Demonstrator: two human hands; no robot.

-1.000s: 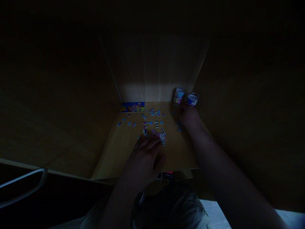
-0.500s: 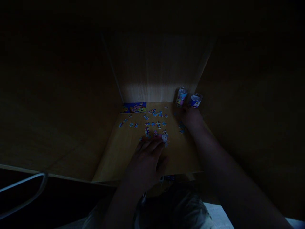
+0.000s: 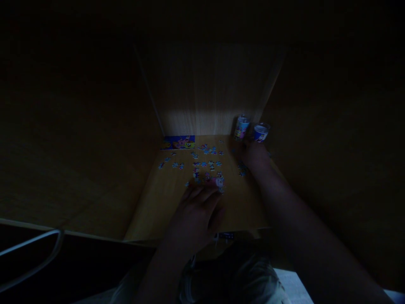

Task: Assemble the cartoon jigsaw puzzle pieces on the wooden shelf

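My left hand (image 3: 196,209) lies with its fingers stretched out over the near side of the jigsaw puzzle pieces (image 3: 204,164), its fingertips by a partly joined pink and white cluster (image 3: 219,181). Whether those fingers touch a piece is too dark to tell. At the right, my right hand (image 3: 255,156) reaches down near the foot of two printed cans, the taller can (image 3: 241,128) and the shorter can (image 3: 261,132). Its fingers are mostly hidden in shadow. Close beside it lies a small group of puzzle pieces (image 3: 241,169).
A blue picture card (image 3: 179,142) with cartoon figures lies at the back left of the wooden tabletop (image 3: 152,215). Wooden panels (image 3: 193,93) enclose the back and sides. A white cable (image 3: 28,242) loops at the lower left. The light is very dim.
Both hands keep nearly the same places. The whole view has shifted slightly, and the pieces look unchanged.
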